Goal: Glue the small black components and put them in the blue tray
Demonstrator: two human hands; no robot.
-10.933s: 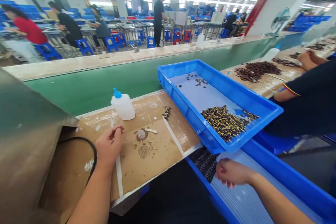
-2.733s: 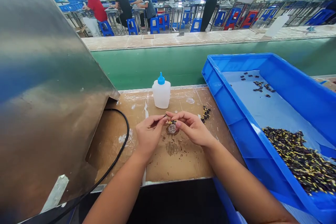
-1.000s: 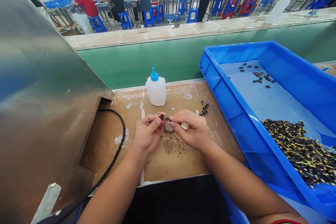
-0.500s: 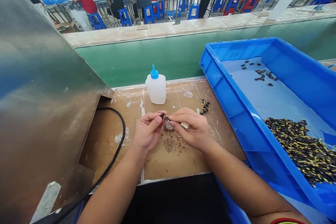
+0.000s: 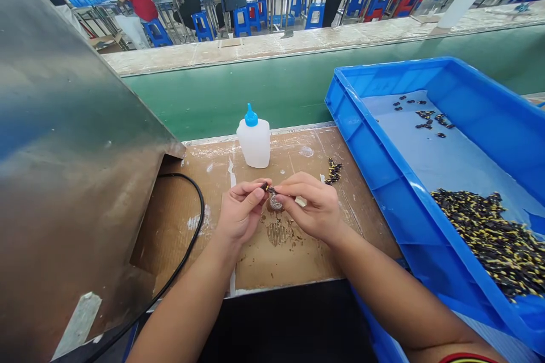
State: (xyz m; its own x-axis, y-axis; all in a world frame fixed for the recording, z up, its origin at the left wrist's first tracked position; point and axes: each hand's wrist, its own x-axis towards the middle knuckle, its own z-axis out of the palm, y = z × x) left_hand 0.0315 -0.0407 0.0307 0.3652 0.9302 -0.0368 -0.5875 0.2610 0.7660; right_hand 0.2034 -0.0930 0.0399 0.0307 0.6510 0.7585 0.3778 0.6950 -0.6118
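Between the fingertips of my left hand (image 5: 241,211) is a small black-and-yellow part (image 5: 264,186), pinched by thumb and forefinger. My right hand (image 5: 310,204) meets it from the other side, its thumb and fingers closed on a small dark piece at the part's end; whether the two pieces are joined I cannot tell. Just below the fingertips sits a small round clear dish (image 5: 275,202), partly covered by the right thumb. A small pile of black-and-yellow parts (image 5: 334,171) lies on the cardboard beyond my right hand.
A white squeeze bottle (image 5: 254,144) with a blue cap stands behind my hands on the cardboard-covered bench (image 5: 289,269). To the right is a blue crate (image 5: 366,142) with many similar parts. A metal housing (image 5: 76,142) and black cable (image 5: 199,210) flank the left. People sit farther back.
Both hands keep nearly the same pose, with the small part still held between them. The whole view has shifted very slightly.
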